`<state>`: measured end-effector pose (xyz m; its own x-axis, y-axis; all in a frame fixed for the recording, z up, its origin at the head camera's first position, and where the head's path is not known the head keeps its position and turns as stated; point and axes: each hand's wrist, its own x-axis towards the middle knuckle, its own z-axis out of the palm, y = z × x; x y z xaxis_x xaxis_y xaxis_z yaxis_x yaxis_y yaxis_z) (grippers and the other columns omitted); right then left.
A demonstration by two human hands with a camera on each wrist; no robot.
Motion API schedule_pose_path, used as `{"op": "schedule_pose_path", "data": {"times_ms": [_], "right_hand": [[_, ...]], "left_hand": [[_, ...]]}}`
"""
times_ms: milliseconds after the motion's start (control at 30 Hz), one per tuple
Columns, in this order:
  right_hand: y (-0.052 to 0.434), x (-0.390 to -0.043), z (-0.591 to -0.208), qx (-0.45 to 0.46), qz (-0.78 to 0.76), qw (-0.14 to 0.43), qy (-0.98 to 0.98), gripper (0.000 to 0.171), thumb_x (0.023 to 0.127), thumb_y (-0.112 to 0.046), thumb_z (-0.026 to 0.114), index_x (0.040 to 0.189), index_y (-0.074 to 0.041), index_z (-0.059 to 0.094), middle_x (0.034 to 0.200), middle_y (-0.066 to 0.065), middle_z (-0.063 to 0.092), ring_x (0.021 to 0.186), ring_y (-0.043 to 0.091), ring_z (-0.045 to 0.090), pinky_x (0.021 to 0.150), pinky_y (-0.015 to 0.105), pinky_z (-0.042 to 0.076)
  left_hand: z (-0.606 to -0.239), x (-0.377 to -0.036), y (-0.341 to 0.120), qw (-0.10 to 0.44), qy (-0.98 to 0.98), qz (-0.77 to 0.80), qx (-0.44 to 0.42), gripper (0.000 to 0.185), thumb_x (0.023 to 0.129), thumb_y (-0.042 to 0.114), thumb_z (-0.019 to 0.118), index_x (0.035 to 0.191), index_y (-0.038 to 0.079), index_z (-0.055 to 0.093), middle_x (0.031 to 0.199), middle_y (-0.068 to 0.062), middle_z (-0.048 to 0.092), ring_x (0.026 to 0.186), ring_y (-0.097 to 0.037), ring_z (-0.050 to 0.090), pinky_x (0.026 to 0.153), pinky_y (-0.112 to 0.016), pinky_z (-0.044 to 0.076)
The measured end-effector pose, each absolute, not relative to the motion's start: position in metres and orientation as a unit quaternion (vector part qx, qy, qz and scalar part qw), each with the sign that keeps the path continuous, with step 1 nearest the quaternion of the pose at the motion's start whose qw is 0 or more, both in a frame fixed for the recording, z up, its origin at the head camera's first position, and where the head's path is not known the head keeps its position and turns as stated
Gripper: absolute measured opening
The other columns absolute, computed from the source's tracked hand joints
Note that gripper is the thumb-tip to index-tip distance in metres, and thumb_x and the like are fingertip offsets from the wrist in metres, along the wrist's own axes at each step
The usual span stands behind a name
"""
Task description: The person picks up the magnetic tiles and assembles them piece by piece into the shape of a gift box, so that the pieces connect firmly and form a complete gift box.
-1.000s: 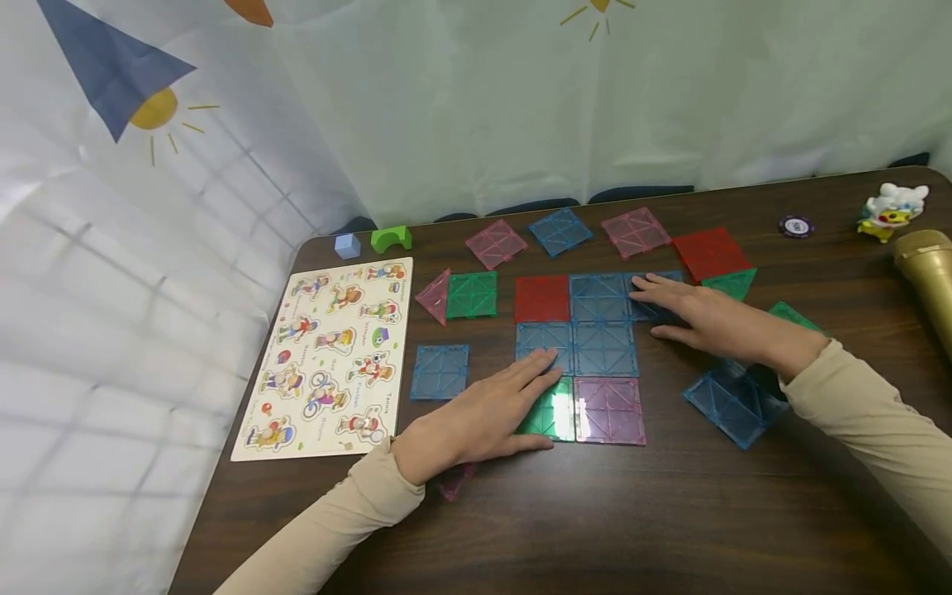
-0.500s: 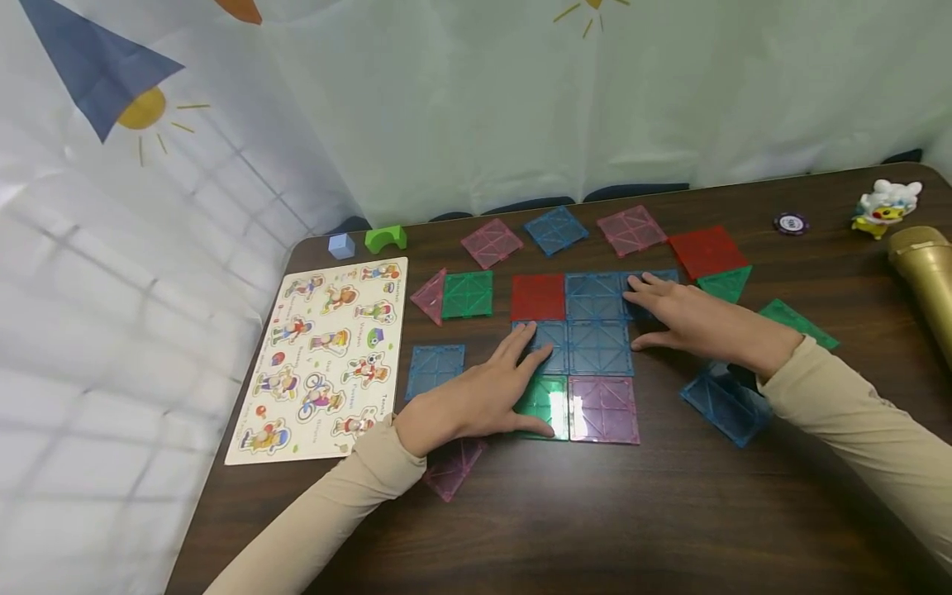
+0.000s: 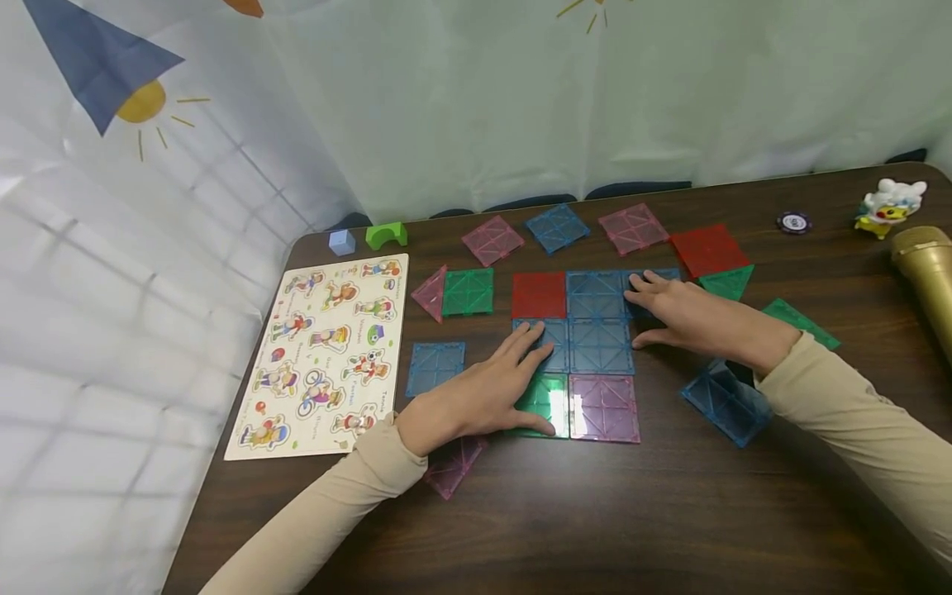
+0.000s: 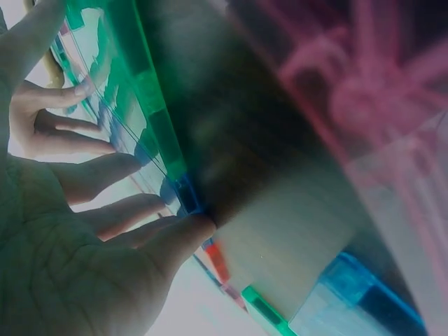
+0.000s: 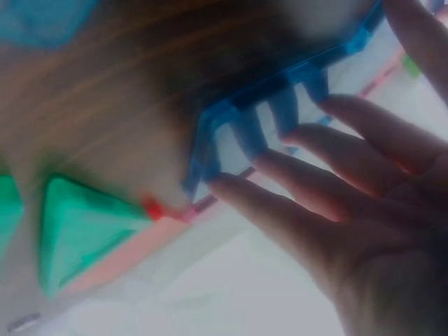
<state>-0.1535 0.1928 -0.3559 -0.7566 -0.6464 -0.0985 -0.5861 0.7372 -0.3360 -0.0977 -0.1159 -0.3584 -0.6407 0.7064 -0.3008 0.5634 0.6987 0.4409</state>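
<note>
Translucent magnetic tiles lie edge to edge on the table: a red square [image 3: 539,295], a blue square [image 3: 595,293] and another blue tile [image 3: 656,274] in the far row, two blue squares [image 3: 601,347] in the middle row, then a green square [image 3: 550,405] and a purple square [image 3: 604,409] nearest. My left hand [image 3: 483,392] spreads along the left side, fingertips over the left middle blue square, thumb over the green one. With fingers extended, my right hand [image 3: 702,318] touches the far-row right blue tile, its fingertips on that tile [image 5: 241,126] in the right wrist view.
Loose tiles lie around, among them a blue square [image 3: 435,369], a pink tile [image 3: 454,468] by the left wrist and a blue tile [image 3: 729,405] by the right forearm. A picture puzzle board [image 3: 320,355] lies left; a gold microphone [image 3: 925,264] and a figurine [image 3: 890,207] stand right.
The left fingers have shifted slightly away from me, their tips now nearer the red square. The right hand has moved slightly left with its fingers still on the blue tile. Since half a second ago little differs.
</note>
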Motion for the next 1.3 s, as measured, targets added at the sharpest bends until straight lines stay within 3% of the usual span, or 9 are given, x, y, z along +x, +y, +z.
{"op": "schedule_pose_path", "data": {"times_ms": [400,633,733,833,933,1033,1300], "right_hand": [[0.189,-0.154,-0.353,-0.319,-0.133,0.114,0.931,0.069,0.091,-0.022,0.083,0.138,0.019,0.055,0.147,0.044,0.043,0.139,0.061,0.039,0.102,0.071,0.043],[0.208,-0.143,-0.355,-0.332,-0.175,0.134,0.917,0.070,0.097,-0.027,0.077,0.148,0.012,0.049,0.160,0.035,0.035,0.147,0.057,0.030,0.109,0.072,0.036],[0.225,-0.132,-0.351,-0.349,-0.196,0.126,0.908,0.064,0.096,-0.026,0.078,0.147,0.006,0.055,0.158,0.030,0.043,0.145,0.052,0.040,0.109,0.067,0.040],[0.245,-0.119,-0.348,-0.373,-0.195,0.095,0.902,0.059,0.089,-0.026,0.085,0.139,-0.002,0.065,0.146,0.020,0.059,0.134,0.044,0.056,0.101,0.060,0.051],[0.263,-0.106,-0.352,-0.408,-0.183,0.061,0.893,0.063,0.075,-0.031,0.095,0.130,-0.012,0.071,0.136,0.006,0.065,0.122,0.033,0.063,0.090,0.049,0.058],[0.276,-0.095,-0.362,-0.436,-0.167,0.039,0.883,0.074,0.061,-0.039,0.101,0.127,-0.020,0.072,0.132,0.000,0.063,0.117,0.026,0.062,0.084,0.040,0.059],[0.282,-0.080,-0.377,-0.430,-0.149,0.007,0.890,0.083,0.049,-0.040,0.105,0.124,-0.027,0.073,0.124,-0.009,0.057,0.110,0.012,0.052,0.080,0.036,0.057]], "left_hand": [[-0.358,-0.097,-0.116,0.224,0.894,0.137,0.363,0.104,0.092,0.056,0.075,0.165,0.002,0.025,0.176,-0.013,0.004,0.162,-0.031,-0.002,0.117,-0.053,0.038],[-0.358,-0.095,-0.115,0.213,0.899,0.111,0.367,0.104,0.093,0.059,0.073,0.165,0.002,0.024,0.176,-0.013,0.005,0.162,-0.031,0.000,0.116,-0.054,0.040],[-0.358,-0.095,-0.115,0.209,0.899,0.104,0.369,0.104,0.093,0.059,0.072,0.165,0.002,0.024,0.175,-0.013,0.005,0.162,-0.031,0.000,0.117,-0.054,0.039],[-0.358,-0.095,-0.115,0.205,0.899,0.104,0.373,0.104,0.093,0.058,0.073,0.165,0.002,0.024,0.175,-0.015,0.006,0.162,-0.032,0.001,0.119,-0.053,0.036],[-0.359,-0.095,-0.115,0.202,0.898,0.106,0.377,0.103,0.093,0.058,0.073,0.164,0.001,0.026,0.175,-0.016,0.008,0.161,-0.034,0.002,0.120,-0.052,0.034],[-0.359,-0.095,-0.115,0.204,0.897,0.103,0.377,0.103,0.094,0.059,0.072,0.165,0.001,0.024,0.175,-0.015,0.007,0.161,-0.033,0.001,0.121,-0.051,0.032],[-0.360,-0.095,-0.116,0.202,0.897,0.108,0.378,0.103,0.093,0.059,0.072,0.165,0.002,0.024,0.175,-0.014,0.007,0.162,-0.032,0.001,0.121,-0.051,0.033]]}}
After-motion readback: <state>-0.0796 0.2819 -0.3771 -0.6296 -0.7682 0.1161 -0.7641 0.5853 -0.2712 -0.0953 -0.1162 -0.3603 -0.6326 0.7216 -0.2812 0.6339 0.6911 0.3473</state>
